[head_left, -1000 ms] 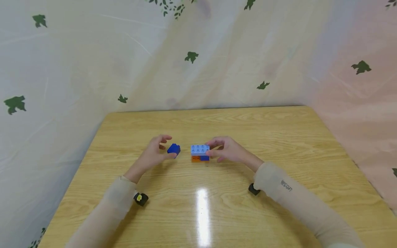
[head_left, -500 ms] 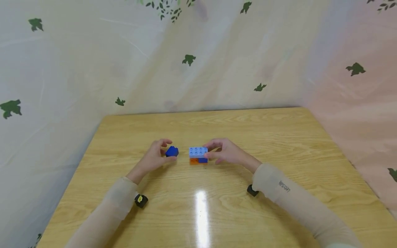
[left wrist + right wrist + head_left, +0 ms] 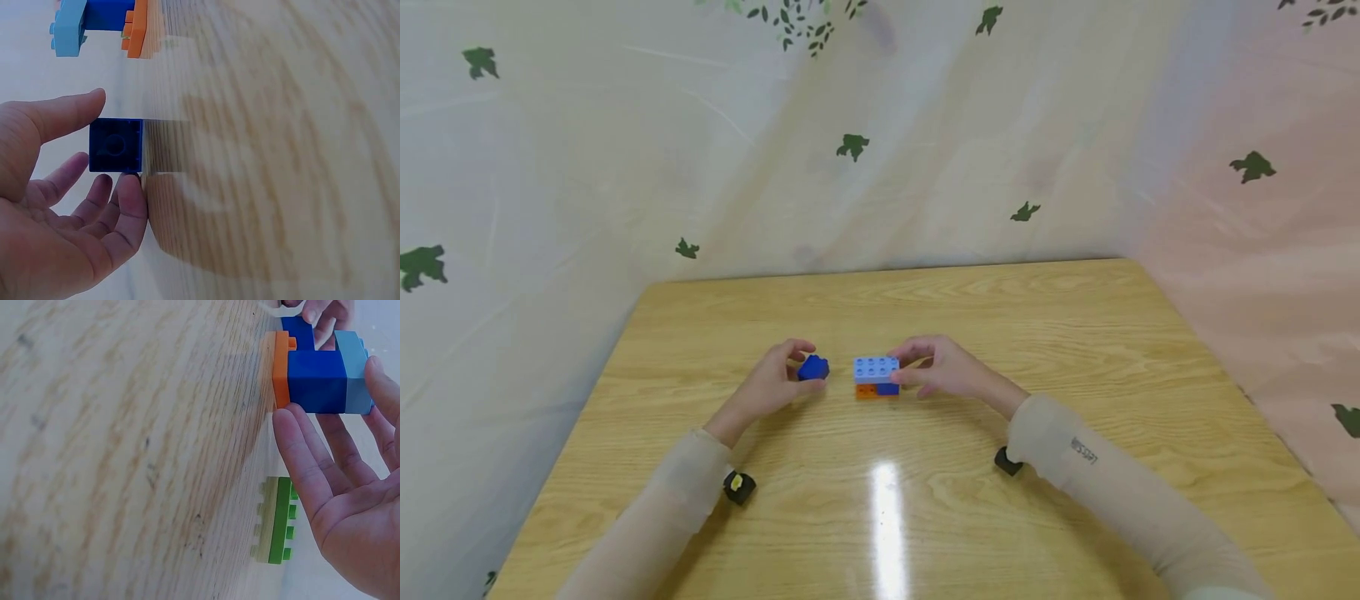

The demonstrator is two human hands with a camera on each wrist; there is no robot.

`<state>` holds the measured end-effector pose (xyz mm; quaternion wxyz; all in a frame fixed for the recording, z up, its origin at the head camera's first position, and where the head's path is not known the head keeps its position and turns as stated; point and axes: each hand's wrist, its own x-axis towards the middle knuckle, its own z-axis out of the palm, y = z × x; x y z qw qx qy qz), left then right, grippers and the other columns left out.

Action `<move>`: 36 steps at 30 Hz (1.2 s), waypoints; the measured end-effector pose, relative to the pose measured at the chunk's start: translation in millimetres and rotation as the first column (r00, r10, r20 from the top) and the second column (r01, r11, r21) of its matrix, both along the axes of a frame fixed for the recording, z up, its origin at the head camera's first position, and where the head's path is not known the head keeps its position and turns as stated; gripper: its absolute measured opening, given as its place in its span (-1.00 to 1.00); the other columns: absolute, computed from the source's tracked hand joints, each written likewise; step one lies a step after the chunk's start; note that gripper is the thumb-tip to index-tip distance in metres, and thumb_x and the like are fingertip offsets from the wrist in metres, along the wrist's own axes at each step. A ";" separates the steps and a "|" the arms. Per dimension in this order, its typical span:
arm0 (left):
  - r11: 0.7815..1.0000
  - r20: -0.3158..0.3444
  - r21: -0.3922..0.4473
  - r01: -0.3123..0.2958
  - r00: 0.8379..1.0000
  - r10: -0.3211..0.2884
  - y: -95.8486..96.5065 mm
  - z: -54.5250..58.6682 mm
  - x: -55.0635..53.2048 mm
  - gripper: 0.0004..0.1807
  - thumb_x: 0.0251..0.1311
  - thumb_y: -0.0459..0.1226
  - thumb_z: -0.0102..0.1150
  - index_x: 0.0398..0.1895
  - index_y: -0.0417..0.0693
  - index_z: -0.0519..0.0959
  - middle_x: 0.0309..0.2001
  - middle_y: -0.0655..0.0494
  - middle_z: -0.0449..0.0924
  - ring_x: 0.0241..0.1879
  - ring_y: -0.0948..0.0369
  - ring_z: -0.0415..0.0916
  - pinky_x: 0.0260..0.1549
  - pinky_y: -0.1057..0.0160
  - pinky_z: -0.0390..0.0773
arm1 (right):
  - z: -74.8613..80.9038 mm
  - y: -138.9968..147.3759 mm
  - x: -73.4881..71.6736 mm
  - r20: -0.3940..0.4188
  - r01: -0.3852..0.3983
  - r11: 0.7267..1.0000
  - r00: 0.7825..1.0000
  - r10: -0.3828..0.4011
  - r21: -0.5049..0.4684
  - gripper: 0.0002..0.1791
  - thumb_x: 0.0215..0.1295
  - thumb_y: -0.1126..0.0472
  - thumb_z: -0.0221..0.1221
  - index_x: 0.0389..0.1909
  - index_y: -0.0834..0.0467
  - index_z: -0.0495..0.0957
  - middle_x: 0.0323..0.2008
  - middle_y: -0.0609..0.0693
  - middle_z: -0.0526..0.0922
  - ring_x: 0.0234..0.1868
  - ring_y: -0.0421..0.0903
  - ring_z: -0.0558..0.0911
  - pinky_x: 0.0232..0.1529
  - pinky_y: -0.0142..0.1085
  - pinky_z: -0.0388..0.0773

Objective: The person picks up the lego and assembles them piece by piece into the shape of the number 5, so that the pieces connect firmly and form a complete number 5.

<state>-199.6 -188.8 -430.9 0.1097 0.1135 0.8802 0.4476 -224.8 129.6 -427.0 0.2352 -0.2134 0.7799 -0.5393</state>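
Block is pinched in the left hand, thumb on the near side, fingers on the far side. It's tipped onto its side, hollow bottom facing back toward the left wrist; that bottom looks square, so neither way across reads as longer. Just right of it, not touching, the stack sits upright, its right end pinched by the right hand. Stack's long axis runs left-right: light blue brick on top, orange plate at the bottom, blue brick sandwiched at the right end only. From the right wrist you also get a green plate lying flat near that hand, studs up. Table is light wood with a glare streak, pale cloth with dark green shapes behind. Both arms angle inward, beige sleeves, palms roughly facing.
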 end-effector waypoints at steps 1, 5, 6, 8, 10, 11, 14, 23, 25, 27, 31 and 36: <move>1.000 0.003 0.001 0.000 1.000 0.000 -0.5 0.0 0.0 -0.34 0.25 -0.26 0.42 0.34 -0.26 0.37 0.17 -0.24 0.46 0.01 -0.09 0.50 0.02 0.00 0.58 | 0.1 0.2 0.1 0.001 0.000 1.000 1.000 0.000 0.001 -0.61 0.33 0.12 0.38 0.14 0.12 0.63 0.00 0.09 0.66 -0.06 0.12 0.69 -0.23 0.01 0.72; 1.000 0.012 -0.006 0.006 1.000 -0.006 -2.5 -0.8 -0.4 -0.36 0.27 -0.24 0.40 0.35 -0.24 0.37 0.17 -0.24 0.48 -0.01 -0.07 0.52 -0.04 0.07 0.60 | -0.4 0.6 0.1 0.000 0.000 1.000 1.000 0.000 0.004 -0.61 0.33 0.12 0.37 0.13 0.11 0.64 0.00 0.09 0.67 -0.06 0.13 0.69 -0.22 0.01 0.72; 1.000 0.016 -0.009 0.007 1.000 -0.007 -2.9 -0.6 -0.1 -0.35 0.28 -0.24 0.39 0.36 -0.23 0.36 0.18 -0.25 0.49 0.00 -0.07 0.52 -0.07 0.08 0.61 | -0.6 0.5 0.1 0.000 -0.001 1.000 1.000 0.001 0.004 -0.61 0.33 0.11 0.37 0.13 0.11 0.64 0.00 0.09 0.67 -0.06 0.13 0.69 -0.22 0.01 0.72; 1.000 0.021 -0.021 0.010 1.000 -0.010 -2.6 -0.3 0.0 -0.34 0.29 -0.24 0.38 0.39 -0.21 0.35 0.20 -0.26 0.48 0.02 -0.08 0.52 -0.12 0.11 0.62 | -0.2 1.1 0.3 -0.003 -0.001 1.000 1.000 0.001 0.004 -0.61 0.33 0.11 0.37 0.14 0.11 0.63 -0.01 0.09 0.67 -0.07 0.13 0.70 -0.23 0.01 0.72; 0.999 0.027 -0.032 0.012 1.000 -0.011 -2.3 0.4 0.7 -0.33 0.30 -0.23 0.37 0.42 -0.19 0.35 0.23 -0.27 0.47 0.04 -0.10 0.51 -0.19 0.15 0.64 | 0.2 1.6 0.5 -0.007 -0.003 1.000 1.000 0.003 0.004 -0.60 0.33 0.11 0.37 0.14 0.11 0.63 -0.01 0.09 0.67 -0.07 0.12 0.70 -0.23 0.01 0.72; 0.999 0.031 -0.035 0.012 0.999 -0.011 -2.2 0.6 1.0 -0.33 0.31 -0.23 0.36 0.43 -0.18 0.35 0.24 -0.28 0.46 0.05 -0.10 0.51 -0.23 0.17 0.64 | 0.5 1.7 0.6 -0.008 -0.004 1.000 1.000 0.004 0.002 -0.60 0.33 0.11 0.37 0.14 0.12 0.63 0.00 0.10 0.67 -0.07 0.12 0.70 -0.23 0.01 0.72; 0.999 0.043 -0.039 0.008 0.999 -0.006 -2.6 0.0 1.4 -0.33 0.31 -0.23 0.36 0.44 -0.17 0.36 0.26 -0.28 0.46 0.04 -0.10 0.51 -0.31 0.21 0.65 | -0.1 1.7 0.0 -0.012 -0.012 1.000 1.000 0.012 -0.005 -0.60 0.34 0.11 0.37 0.15 0.13 0.62 0.00 0.11 0.66 -0.07 0.13 0.70 -0.23 0.01 0.72; 0.999 0.050 -0.045 0.001 0.999 0.001 -1.8 2.0 2.9 -0.35 0.29 -0.21 0.38 0.39 -0.16 0.40 0.23 -0.25 0.48 -0.01 -0.07 0.50 -0.36 0.20 0.64 | -2.3 2.2 -0.5 -0.020 -0.022 1.000 1.000 0.021 -0.013 -0.61 0.34 0.12 0.36 0.15 0.12 0.62 0.01 0.11 0.66 -0.06 0.12 0.69 -0.23 0.01 0.72; 0.999 0.050 -0.049 -0.001 0.999 0.003 -1.6 2.5 3.1 -0.36 0.29 -0.20 0.38 0.38 -0.16 0.40 0.23 -0.25 0.48 0.00 -0.07 0.51 -0.36 0.21 0.64 | -2.2 2.4 -0.3 -0.020 -0.022 1.000 1.000 0.022 -0.010 -0.61 0.34 0.13 0.36 0.15 0.12 0.62 0.01 0.11 0.66 -0.07 0.12 0.69 -0.23 0.01 0.72; 0.999 0.052 -0.052 -0.006 0.999 0.009 -1.5 2.5 3.2 -0.37 0.29 -0.21 0.38 0.38 -0.16 0.41 0.22 -0.24 0.49 0.01 -0.08 0.51 -0.34 0.22 0.64 | -1.8 2.4 -0.3 -0.019 -0.022 1.000 1.000 0.022 -0.009 -0.61 0.35 0.12 0.36 0.15 0.12 0.62 0.01 0.11 0.66 -0.07 0.12 0.70 -0.23 0.01 0.72; 0.999 0.058 -0.050 -0.013 0.998 0.016 -1.0 2.7 3.6 -0.38 0.30 -0.23 0.37 0.38 -0.16 0.41 0.23 -0.24 0.49 0.02 -0.09 0.51 -0.31 0.20 0.65 | -1.5 2.0 -0.9 -0.016 -0.020 1.000 1.000 0.020 -0.008 -0.61 0.35 0.11 0.36 0.15 0.12 0.62 0.01 0.11 0.66 -0.07 0.12 0.70 -0.23 0.01 0.72; 0.998 0.067 -0.046 -0.040 0.997 0.043 1.0 3.8 4.0 -0.40 0.29 -0.21 0.38 0.36 -0.12 0.42 0.23 -0.20 0.50 0.06 -0.07 0.52 -0.10 0.10 0.66 | -1.1 1.8 -0.6 -0.007 -0.014 1.000 1.000 0.014 0.001 -0.60 0.34 0.11 0.36 0.15 0.11 0.62 0.01 0.10 0.66 -0.07 0.13 0.70 -0.23 0.01 0.72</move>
